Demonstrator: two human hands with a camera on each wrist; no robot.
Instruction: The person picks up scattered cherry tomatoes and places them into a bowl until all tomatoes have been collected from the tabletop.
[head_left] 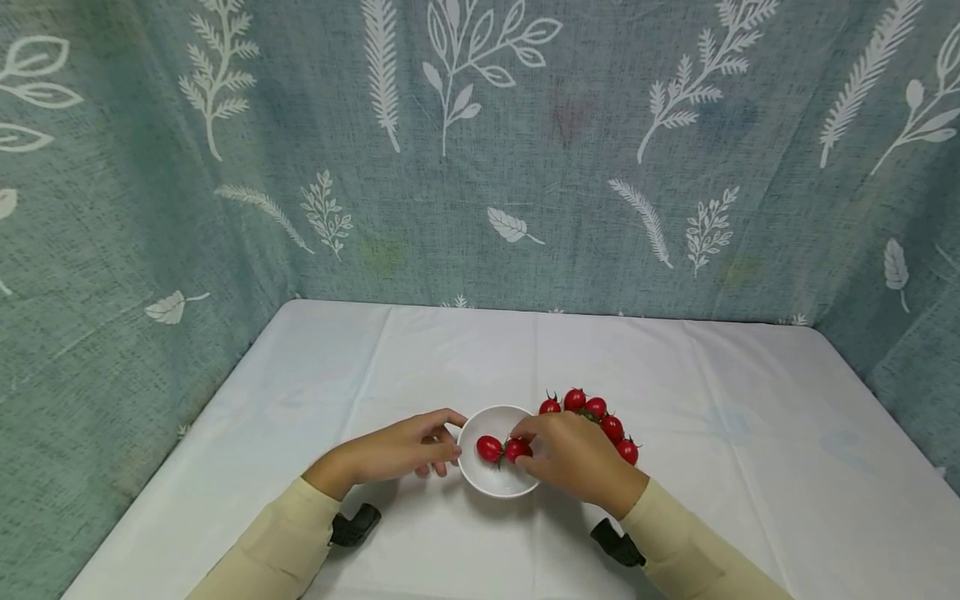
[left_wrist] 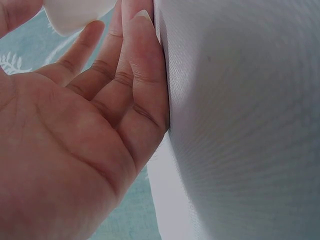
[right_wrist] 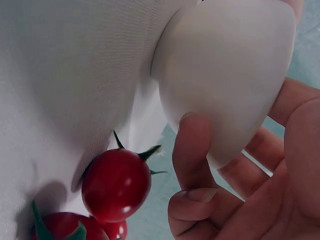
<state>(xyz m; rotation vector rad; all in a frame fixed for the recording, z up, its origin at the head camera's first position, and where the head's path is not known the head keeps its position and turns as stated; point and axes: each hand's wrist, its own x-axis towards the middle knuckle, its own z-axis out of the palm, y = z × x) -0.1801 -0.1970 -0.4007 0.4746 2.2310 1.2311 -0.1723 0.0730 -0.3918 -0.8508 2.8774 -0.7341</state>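
A small white bowl (head_left: 487, 482) sits on the white tablecloth and holds two cherry tomatoes. One tomato (head_left: 489, 447) lies free on the left. My right hand (head_left: 521, 446) reaches over the rim from the right, and its fingertips pinch the other tomato (head_left: 516, 451). My left hand (head_left: 451, 437) holds the bowl's left side, thumb curved at the rim and fingers along the wall. In the left wrist view, that hand's fingers (left_wrist: 135, 65) lie on the cloth beside the bowl (left_wrist: 75, 15). The right wrist view shows the bowl's outer wall (right_wrist: 225, 75) with a curled finger (right_wrist: 192, 150) against it.
Several loose cherry tomatoes (head_left: 594, 410) with green stems lie just right of the bowl, behind my right hand; one (right_wrist: 116, 184) shows close in the right wrist view. The white table (head_left: 712, 375) is walled by teal leaf-print cloth (head_left: 480, 167) at the back and both sides.
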